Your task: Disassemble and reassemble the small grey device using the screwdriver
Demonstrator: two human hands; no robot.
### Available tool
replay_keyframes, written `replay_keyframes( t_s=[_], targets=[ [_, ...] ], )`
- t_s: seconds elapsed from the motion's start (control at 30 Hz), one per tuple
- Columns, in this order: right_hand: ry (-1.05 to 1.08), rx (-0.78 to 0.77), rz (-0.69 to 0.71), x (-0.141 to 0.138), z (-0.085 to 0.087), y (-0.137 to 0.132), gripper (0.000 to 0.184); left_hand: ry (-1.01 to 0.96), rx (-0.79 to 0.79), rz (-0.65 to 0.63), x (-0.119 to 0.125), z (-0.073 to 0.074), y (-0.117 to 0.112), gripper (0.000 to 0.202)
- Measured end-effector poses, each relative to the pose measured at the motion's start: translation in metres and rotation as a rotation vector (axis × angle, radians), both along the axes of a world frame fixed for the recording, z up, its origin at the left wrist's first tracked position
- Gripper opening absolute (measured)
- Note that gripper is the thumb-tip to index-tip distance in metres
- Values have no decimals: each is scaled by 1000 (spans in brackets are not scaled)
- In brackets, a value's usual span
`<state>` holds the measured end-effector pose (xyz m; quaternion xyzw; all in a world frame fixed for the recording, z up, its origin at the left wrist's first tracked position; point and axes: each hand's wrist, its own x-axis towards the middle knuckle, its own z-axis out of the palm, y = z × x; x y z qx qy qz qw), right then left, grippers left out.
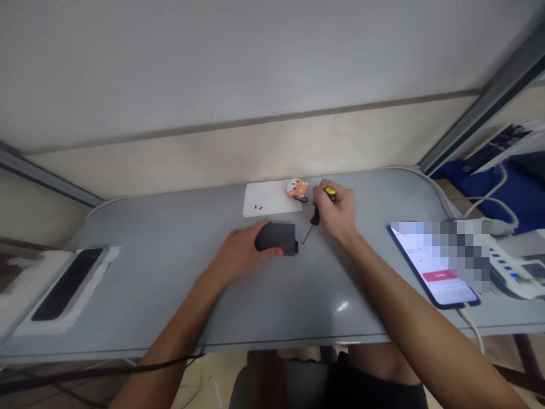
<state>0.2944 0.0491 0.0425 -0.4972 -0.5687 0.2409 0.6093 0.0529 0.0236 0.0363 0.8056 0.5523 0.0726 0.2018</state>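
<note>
My left hand [244, 250] grips a dark grey box-shaped device [281, 236] on the table, thumb on the near side and fingers over the far side. A small black part [296, 247] shows at the device's right end. In my right hand [338, 207] is a screwdriver [315, 217] with a black and yellow handle. Its thin shaft slants down to the left, and the tip is just right of the device, apart from it. Behind the device lies a white sheet of paper [268, 196] bearing several tiny dark pieces [258, 207], perhaps screws.
An orange and white animal-faced case [297, 188] rests on the paper's right end. A lit phone [438, 272] with a cable lies at right, beside a white power strip [517, 272]. At far left is a dark phone [68, 284] on white paper. A wall [255, 147] closes off the back.
</note>
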Motion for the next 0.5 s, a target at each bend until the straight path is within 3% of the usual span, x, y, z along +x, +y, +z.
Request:
replay_keyframes(
  t_s=[0.1, 0.3, 0.5],
  targets=[
    [-22, -6, 37, -7, -3, -2, 32, -107, 8, -143, -22, -6, 11, 88],
    [-29, 29, 18, -16, -6, -7, 35, -250, 127, -103, -35, -28, 10, 80],
    [-34, 99, -20, -24, -12, -16, 39, -292, 238, -114, -29, -34, 5, 77]
  ],
)
